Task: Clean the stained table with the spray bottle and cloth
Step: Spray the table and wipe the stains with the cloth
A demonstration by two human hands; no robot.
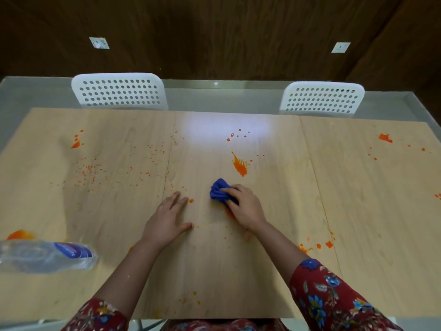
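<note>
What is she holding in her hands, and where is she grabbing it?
The right hand grips the bunched blue cloth by its near end. The left hand holds nothing, lying flat on the table.

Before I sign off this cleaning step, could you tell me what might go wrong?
The bunched blue cloth in the right hand may smear the orange stain under it instead of lifting it. The flat left hand sits beside an orange spot and could spread it. The spray bottle lies on its side and might leak.

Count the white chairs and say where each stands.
2. Left chair behind the far edge of the table; right chair likewise. Near-side ones would be out of view.
</note>
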